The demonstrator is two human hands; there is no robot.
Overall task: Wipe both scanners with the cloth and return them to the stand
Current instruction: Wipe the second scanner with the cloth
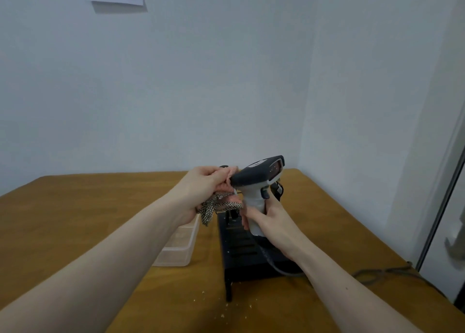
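Single head-worn wide-angle view, facing forward and slightly down across wooden table toward wall corner; hands close.

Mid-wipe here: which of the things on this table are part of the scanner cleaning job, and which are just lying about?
Job: scanner held by its handle in the right hand; checked cloth gripped in the left hand, pressed to the scanner's rear; black stand below.

Lying about: clear plastic tub, crumbs, cable on the table.
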